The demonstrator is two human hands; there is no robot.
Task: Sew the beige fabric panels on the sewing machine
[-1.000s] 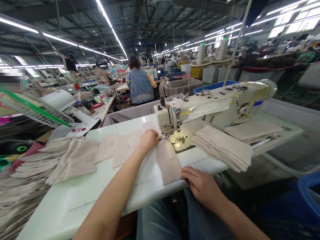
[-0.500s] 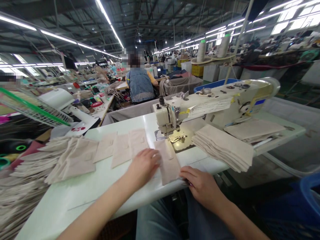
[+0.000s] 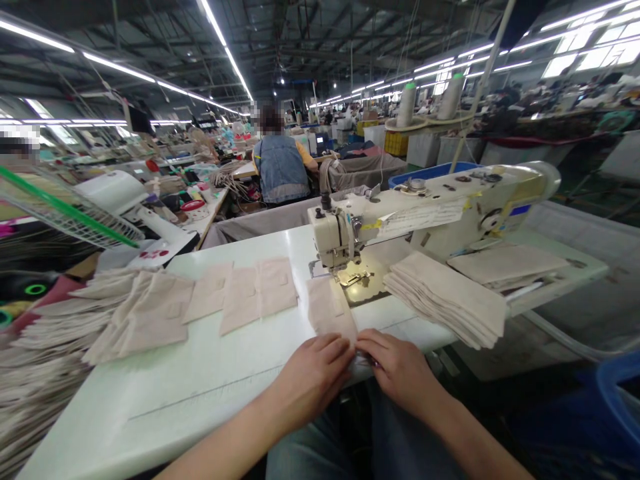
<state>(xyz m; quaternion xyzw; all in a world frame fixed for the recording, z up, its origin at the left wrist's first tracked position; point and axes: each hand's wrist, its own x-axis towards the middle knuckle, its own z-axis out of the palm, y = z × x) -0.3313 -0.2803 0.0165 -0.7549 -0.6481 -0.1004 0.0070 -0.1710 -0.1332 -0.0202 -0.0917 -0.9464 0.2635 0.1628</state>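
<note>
A beige fabric piece (image 3: 327, 310) lies on the white sewing table (image 3: 200, 393), reaching from the presser foot toward me. My left hand (image 3: 313, 377) rests on its near end, fingers curled over the cloth. My right hand (image 3: 395, 370) sits right beside it at the table's front edge, fingers bent and gripping the same end. The two hands touch. The cream sewing machine (image 3: 420, 207) stands just behind, its lit needle area (image 3: 353, 277) past the far end of the piece.
Sewn beige pieces (image 3: 240, 297) lie in a chain to the left. A folded stack (image 3: 447, 300) sits right of the needle. Heaps of cut pieces (image 3: 60, 347) crowd the left edge. A person in a denim vest (image 3: 281, 167) sits ahead, back turned.
My left hand has drawn back from the needle area to the near end of the fabric piece, meeting my right hand. The right hand has stayed put.
</note>
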